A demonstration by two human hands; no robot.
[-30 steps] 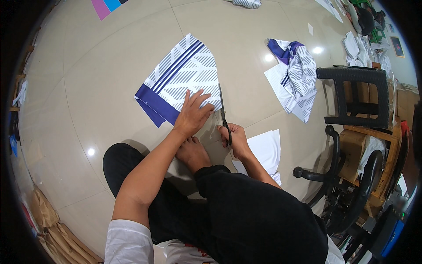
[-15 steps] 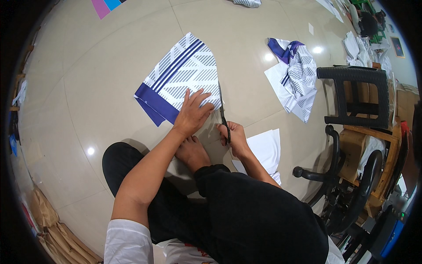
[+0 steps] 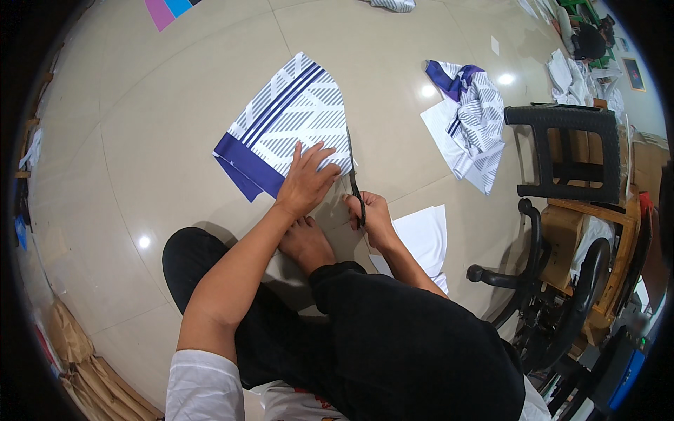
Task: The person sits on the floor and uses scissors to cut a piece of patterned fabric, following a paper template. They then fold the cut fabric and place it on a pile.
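My left hand (image 3: 305, 172) lies with fingers spread on a white fabric piece with grey diagonal stripes and navy bands (image 3: 288, 105), flat on the tiled floor, a purple-blue layer folded under its left end. My right hand (image 3: 368, 217), just to the right of it, grips black scissors (image 3: 356, 196); their blades run along the fabric's right edge, partly hidden by it. My bare foot (image 3: 305, 245) is just below my left hand. A plain white cloth (image 3: 421, 235) lies right of my right hand.
A crumpled striped fabric (image 3: 477, 119) on white paper lies to the right, near a black plastic stool (image 3: 562, 193), a black chair base (image 3: 495, 277) and boxes (image 3: 565, 238). Coloured sheets (image 3: 168, 10) lie at top left; brown paper (image 3: 74, 333) is at lower left.
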